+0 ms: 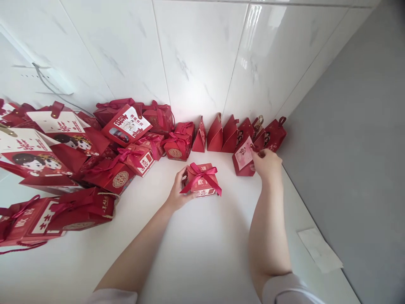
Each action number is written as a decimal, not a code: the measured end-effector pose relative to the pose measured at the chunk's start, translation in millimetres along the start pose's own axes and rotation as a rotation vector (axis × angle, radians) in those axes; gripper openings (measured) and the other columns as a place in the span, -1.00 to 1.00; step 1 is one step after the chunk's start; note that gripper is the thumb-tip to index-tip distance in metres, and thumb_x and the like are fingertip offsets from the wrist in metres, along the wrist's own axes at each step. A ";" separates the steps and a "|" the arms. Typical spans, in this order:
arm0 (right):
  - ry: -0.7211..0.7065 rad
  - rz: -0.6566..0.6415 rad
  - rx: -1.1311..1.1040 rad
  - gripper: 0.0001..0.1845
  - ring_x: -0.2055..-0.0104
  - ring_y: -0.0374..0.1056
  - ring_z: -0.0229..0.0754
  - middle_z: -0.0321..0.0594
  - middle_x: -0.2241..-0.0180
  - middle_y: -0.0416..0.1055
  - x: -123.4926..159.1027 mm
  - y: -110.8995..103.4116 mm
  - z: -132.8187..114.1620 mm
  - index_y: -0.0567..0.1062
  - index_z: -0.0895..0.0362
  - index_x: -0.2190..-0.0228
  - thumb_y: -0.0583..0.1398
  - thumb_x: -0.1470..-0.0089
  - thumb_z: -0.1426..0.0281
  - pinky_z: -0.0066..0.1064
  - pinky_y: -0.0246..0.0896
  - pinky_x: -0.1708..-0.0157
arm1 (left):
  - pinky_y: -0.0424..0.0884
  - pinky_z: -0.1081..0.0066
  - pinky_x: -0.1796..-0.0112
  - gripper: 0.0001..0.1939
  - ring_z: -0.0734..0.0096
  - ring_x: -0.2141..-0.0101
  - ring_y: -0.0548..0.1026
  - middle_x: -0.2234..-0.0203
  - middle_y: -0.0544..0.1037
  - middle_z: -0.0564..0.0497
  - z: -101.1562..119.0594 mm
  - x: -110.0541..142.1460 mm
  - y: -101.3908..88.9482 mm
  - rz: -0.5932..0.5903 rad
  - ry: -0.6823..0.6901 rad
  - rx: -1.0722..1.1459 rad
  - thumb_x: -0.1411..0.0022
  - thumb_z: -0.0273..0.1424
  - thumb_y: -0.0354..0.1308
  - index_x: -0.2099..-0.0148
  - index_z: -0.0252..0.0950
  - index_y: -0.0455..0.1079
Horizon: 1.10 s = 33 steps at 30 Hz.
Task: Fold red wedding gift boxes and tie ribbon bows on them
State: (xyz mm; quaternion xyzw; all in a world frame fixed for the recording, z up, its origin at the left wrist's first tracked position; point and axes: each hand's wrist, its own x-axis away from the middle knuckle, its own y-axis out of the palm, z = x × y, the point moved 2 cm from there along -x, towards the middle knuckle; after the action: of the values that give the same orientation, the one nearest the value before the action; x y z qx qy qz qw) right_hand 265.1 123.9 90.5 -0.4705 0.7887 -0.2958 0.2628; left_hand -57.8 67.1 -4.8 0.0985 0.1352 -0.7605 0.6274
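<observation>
My left hand (179,190) is closed around the left side of a small red gift box (202,179) with a magenta ribbon bow on top, which sits on the white table. Farther right, my right hand (267,162) pinches the upper right edge of a red triangular gift box (244,158) with a pink printed front. This box stands in front of a row of similar triangular boxes (230,137) along the wall. My right fingertips partly hide its top.
A heap of red gift boxes (115,175) fills the table's left side, some with bows, some with cartoon prints. Ribboned boxes (177,145) stand near the tiled wall (202,55). A white paper (319,250) lies by the grey panel (357,147) on the right.
</observation>
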 end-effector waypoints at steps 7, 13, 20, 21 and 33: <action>0.129 -0.083 -0.022 -0.51 0.48 0.45 -0.10 -0.06 0.32 0.51 -1.4 19.3 -0.9 0.37 0.17 0.00 0.25 -0.04 0.28 -0.26 0.38 0.31 | 0.33 -0.07 -0.18 0.05 -0.11 -0.22 0.30 -0.30 0.14 -0.27 -1.9 0.9 -1.0 -0.009 -0.022 -0.015 0.03 -0.24 0.48 -0.39 -0.16 -0.02; 0.022 -0.060 -0.031 -0.30 0.20 0.45 0.02 -0.08 0.24 0.49 2.3 -3.2 -3.4 0.31 0.16 -0.11 0.32 0.02 0.16 -0.12 0.34 0.13 | 0.35 -0.08 -0.15 0.04 -0.12 -0.20 0.31 -0.29 0.16 -0.29 2.2 0.1 -0.7 -0.018 -0.031 -0.021 0.06 -0.23 0.49 -0.36 -0.18 0.02; -0.305 -0.320 -0.436 -0.55 0.25 0.44 -0.13 -0.12 0.19 0.48 42.0 -32.2 -50.1 0.41 0.07 0.01 0.17 -0.18 0.08 -0.27 0.38 0.27 | 0.40 -0.05 -0.08 -0.02 -0.10 -0.16 0.35 -0.21 0.26 -0.30 8.8 0.2 4.1 -0.091 0.051 -0.019 0.08 -0.21 0.49 -0.29 -0.24 0.06; -0.327 -0.453 -0.378 -0.56 0.22 0.44 -0.12 -0.13 0.18 0.49 47.6 -26.9 -55.2 0.43 0.05 0.01 0.18 -0.17 0.09 -0.28 0.37 0.26 | 0.41 -0.04 -0.07 -0.03 -0.10 -0.15 0.36 -0.20 0.26 -0.30 8.7 0.3 4.6 -0.084 0.058 -0.027 0.08 -0.19 0.49 -0.28 -0.24 0.07; -0.413 -0.879 -0.129 -0.70 0.26 0.42 -0.17 -0.23 0.25 0.51 65.4 6.3 -67.7 0.45 0.05 0.11 0.24 -0.10 0.27 -0.39 0.29 0.36 | 0.41 -0.02 -0.10 0.00 -0.07 -0.17 0.34 -0.19 0.25 -0.27 17.4 6.2 2.4 0.005 0.181 -0.261 0.08 -0.21 0.49 -0.31 -0.23 0.04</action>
State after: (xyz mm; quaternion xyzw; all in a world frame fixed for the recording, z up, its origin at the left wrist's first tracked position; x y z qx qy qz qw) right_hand 187.1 82.5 123.6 -0.8232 0.4634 -0.2297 0.2342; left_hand -56.3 55.2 9.5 0.0847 0.2888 -0.7228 0.6220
